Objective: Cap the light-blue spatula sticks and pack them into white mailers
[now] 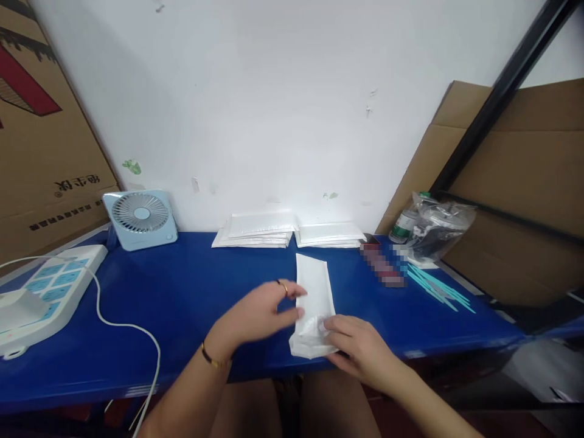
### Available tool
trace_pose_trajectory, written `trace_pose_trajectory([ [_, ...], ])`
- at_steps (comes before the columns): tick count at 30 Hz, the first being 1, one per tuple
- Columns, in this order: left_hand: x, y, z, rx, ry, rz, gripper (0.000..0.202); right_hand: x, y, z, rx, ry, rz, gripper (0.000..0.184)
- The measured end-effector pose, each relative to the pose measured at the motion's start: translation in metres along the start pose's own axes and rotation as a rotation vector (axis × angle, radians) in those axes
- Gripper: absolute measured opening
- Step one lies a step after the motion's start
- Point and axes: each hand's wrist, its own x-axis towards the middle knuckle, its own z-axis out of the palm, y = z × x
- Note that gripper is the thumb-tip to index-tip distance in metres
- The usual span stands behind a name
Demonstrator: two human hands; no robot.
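A white padded envelope (314,286) lies lengthwise on the blue table in front of me. Its near end, by the table's front edge, carries a crumpled clear plastic piece (311,326). My right hand (358,350) grips that near end from the right, fingers on top and thumb low at the edge. From the left comes my left hand (264,310), thumb and fingers apart, with the tips at the envelope's left edge. Whether those tips press on it I cannot tell. A ring and a bracelet are on the left hand and wrist.
Stacks of white padded envelopes (260,226) stand against the wall. On the left are a blue fan (142,220) and a power strip (57,286) with a cable. Teal strips (438,286), a bottle (404,226) and a clear bag (440,228) are on the right.
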Motion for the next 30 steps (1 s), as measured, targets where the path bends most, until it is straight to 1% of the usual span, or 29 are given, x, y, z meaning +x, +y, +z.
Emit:
trace_pose_trajectory([
  [2, -0.017, 0.004, 0.027, 0.041, -0.075, -0.008, 0.051, -0.016, 0.0, 0.016, 0.144, 0.091, 0.132, 0.011],
  [3, -0.022, 0.004, 0.039, 0.062, -0.057, -0.03, 0.05, -0.021, 0.0, 0.021, 0.208, 0.144, 0.203, 0.011],
  [5, -0.025, 0.001, 0.059, 0.117, 0.013, -0.082, 0.027, -0.024, 0.0, 0.026, 0.287, 0.248, 0.35, 0.012],
  [6, -0.024, -0.001, 0.066, 0.149, 0.056, -0.111, 0.019, -0.024, 0.0, 0.027, 0.297, 0.293, 0.418, 0.012],
  [8, -0.019, -0.003, 0.077, 0.22, 0.114, -0.166, 0.019, -0.02, 0.001, 0.03, 0.29, 0.338, 0.516, 0.011],
  [10, -0.012, -0.004, 0.082, 0.272, 0.137, -0.236, 0.017, -0.018, 0.003, 0.033, 0.258, 0.35, 0.547, 0.009],
  [12, -0.008, -0.003, 0.085, 0.299, 0.147, -0.309, 0.016, -0.017, 0.004, 0.035, 0.163, 0.377, 0.52, 0.01],
  [14, -0.005, -0.001, 0.086, 0.316, 0.165, -0.355, 0.02, -0.019, 0.002, 0.036, 0.02, 0.399, 0.446, 0.012],
  [15, -0.005, -0.001, 0.087, 0.328, 0.177, -0.361, 0.021, -0.02, 0.001, 0.035, -0.043, 0.386, 0.397, 0.013],
  [17, -0.004, -0.001, 0.089, 0.346, 0.198, -0.352, 0.02, -0.02, -0.004, 0.032, -0.118, 0.31, 0.307, 0.018],
  [19, -0.004, -0.002, 0.091, 0.348, 0.212, -0.336, 0.02, -0.017, -0.008, 0.031, -0.155, 0.218, 0.247, 0.022],
  [24, -0.006, -0.007, 0.095, 0.297, 0.265, -0.322, 0.024, 0.002, -0.005, 0.03, -0.343, 0.051, 0.131, 0.008],
  [25, -0.008, -0.008, 0.094, 0.259, 0.3, -0.315, 0.026, 0.005, -0.002, 0.028, -0.383, 0.019, 0.087, 0.009],
  [27, -0.013, -0.011, 0.093, 0.143, 0.435, -0.275, 0.033, 0.012, 0.004, 0.019, -0.426, -0.005, -0.016, 0.014],
  [29, -0.019, -0.016, 0.091, -0.011, 0.626, -0.218, 0.042, 0.025, 0.01, 0.001, -0.386, 0.049, -0.081, 0.017],
  [30, -0.022, -0.019, 0.089, -0.092, 0.711, -0.196, 0.045, 0.035, 0.014, -0.012, -0.323, 0.107, -0.073, 0.017],
])
